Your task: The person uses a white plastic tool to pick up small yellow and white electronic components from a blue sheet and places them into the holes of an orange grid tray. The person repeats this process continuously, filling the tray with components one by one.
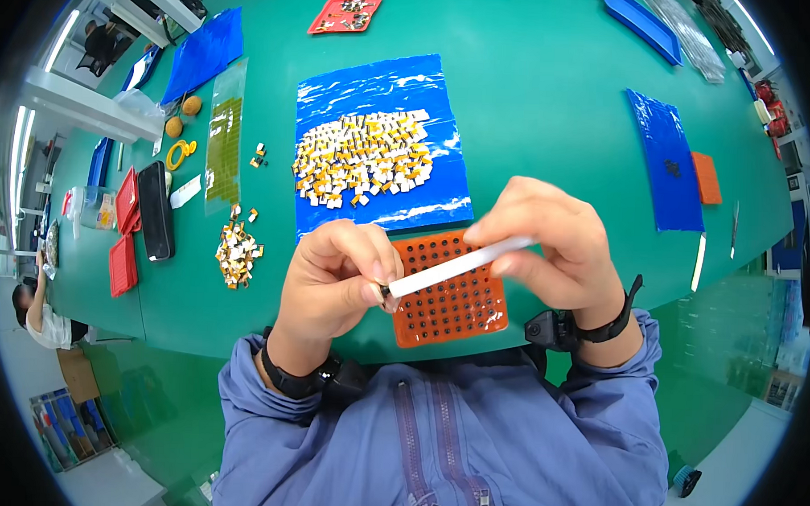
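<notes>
My left hand (337, 273) pinches a small dark part (385, 291) between thumb and fingertips. In my right hand (548, 240) is a flat white strip (458, 266), gripped near its far right end. The strip's left end meets the small part at my left fingertips; whether they are joined cannot be made out. Below both hands lies an orange tray (451, 337) with rows of small black round pieces. Just beyond it, a heap of small white-and-amber pieces (364, 158) rests on a blue sheet (452, 188).
A smaller pile of similar pieces (237, 254) lies left of my left hand. Further left are a black case (156, 213), red trays (123, 265) and yellow scissors (178, 154). At right lie a blue sheet (667, 164), an orange block (706, 179) and tweezers (735, 229).
</notes>
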The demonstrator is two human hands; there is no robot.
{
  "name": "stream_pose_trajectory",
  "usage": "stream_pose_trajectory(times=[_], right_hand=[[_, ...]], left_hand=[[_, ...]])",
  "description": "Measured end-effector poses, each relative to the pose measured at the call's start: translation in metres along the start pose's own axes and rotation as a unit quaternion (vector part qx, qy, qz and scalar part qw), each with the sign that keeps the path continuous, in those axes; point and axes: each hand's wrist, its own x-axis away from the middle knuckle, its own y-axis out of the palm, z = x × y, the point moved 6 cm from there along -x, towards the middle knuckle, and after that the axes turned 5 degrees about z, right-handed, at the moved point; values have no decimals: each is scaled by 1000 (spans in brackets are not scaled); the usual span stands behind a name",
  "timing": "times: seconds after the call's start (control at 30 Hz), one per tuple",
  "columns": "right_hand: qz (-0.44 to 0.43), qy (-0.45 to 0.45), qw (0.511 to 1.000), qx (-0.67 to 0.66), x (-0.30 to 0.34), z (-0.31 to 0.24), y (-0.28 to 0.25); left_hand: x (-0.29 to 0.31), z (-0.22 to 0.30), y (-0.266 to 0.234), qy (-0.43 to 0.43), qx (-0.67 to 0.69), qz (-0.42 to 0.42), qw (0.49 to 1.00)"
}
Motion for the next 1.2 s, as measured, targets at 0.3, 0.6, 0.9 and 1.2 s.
stream_pose_trajectory(times=[0.3,0.6,0.9,1.2], right_hand=[[-5,4,1000,28,3,0,-2],[-17,18,1000,7,0,-3,2],[-67,30,997,35,1,0,3],[-41,144,988,-29,4,13,3]], left_hand=[[-1,0,-2,2,6,-2,1000],[-1,0,-1,-5,5,-12,1000],[0,1,-2,-1,-11,-20,1000],[-4,7,-10,53,-109,45,992]])
